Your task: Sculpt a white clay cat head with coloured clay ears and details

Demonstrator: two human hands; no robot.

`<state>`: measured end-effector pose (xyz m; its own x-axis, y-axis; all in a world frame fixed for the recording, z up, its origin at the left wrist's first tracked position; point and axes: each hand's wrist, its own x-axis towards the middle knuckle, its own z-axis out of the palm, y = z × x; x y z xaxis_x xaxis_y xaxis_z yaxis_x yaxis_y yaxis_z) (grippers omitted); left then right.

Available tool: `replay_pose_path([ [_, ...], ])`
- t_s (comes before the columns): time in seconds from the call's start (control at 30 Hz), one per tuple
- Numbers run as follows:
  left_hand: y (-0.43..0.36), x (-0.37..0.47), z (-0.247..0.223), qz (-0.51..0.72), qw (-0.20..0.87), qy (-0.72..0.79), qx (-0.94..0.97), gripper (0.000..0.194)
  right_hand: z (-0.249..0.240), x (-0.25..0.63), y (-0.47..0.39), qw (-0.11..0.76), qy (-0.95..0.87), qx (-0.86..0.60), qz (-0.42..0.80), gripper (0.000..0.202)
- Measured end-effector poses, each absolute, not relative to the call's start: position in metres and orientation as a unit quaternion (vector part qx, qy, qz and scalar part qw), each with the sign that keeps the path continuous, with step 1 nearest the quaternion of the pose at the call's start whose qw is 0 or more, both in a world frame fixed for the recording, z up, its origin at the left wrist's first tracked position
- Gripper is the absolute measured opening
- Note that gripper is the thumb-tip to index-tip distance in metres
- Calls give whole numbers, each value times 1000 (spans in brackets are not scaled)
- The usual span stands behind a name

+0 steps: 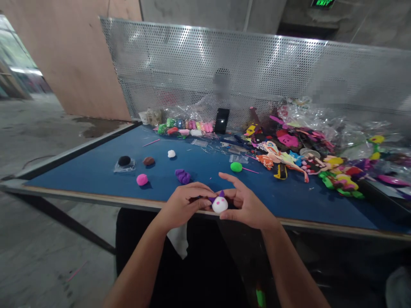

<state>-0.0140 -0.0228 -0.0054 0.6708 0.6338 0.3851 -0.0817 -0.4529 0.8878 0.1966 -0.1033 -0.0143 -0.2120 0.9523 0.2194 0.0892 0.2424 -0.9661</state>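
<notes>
While the left hand (184, 204) and the right hand (252, 206) meet at the near edge of the bench (93, 169), the white clay ball (220, 207) sits between them; whether it rests on the edge or is held just over it, can't tell. Clock centre = ball, 12 = away from the person. Two pink dots (218, 203) on it, left ear (212, 199) at 10, right ear (221, 193) at 12, both purple.

Left hand comes in from 9, fingers curled, thumb and fingertips nearly together, pinching the left ear. Right hand comes in from 3, half cupped: thumb on the ball's lower side at 5, index finger raised clear, other fingers bent behind.

Step looks like seating or shaping the left ear. Judgement: brace with the right hand, light thumb so the ball doesn't flatten; press at the ear's base, not its tip; avoid smearing the dots; match the right ear for height and angle.

Nearby: purple twisted clay (183, 176) at 10, pink ball (142, 179) between 9 and 10, green ball (236, 167) at 1, mixed clay pile (290, 156) around 2.
</notes>
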Motion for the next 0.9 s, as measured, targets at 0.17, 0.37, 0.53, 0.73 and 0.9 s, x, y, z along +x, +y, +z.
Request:
replay_pose_path([
  [0.17,-22,-14,-6,362,456,176,794,18,-14,197,-103,467,-640,-418,445,95],
  [0.37,-23,-14,-7,375,452,174,791,18,-16,197,-102,469,-645,-407,445,97],
  [0.53,-22,-14,-8,366,437,178,802,18,-15,197,-102,475,-635,-404,456,95],
  [0.73,-21,-14,-10,377,450,182,789,17,-17,197,-101,482,-635,-393,458,95],
  [0.9,-23,-15,-15,420,447,232,755,34,-15,194,-101,495,-641,-412,419,84],
])
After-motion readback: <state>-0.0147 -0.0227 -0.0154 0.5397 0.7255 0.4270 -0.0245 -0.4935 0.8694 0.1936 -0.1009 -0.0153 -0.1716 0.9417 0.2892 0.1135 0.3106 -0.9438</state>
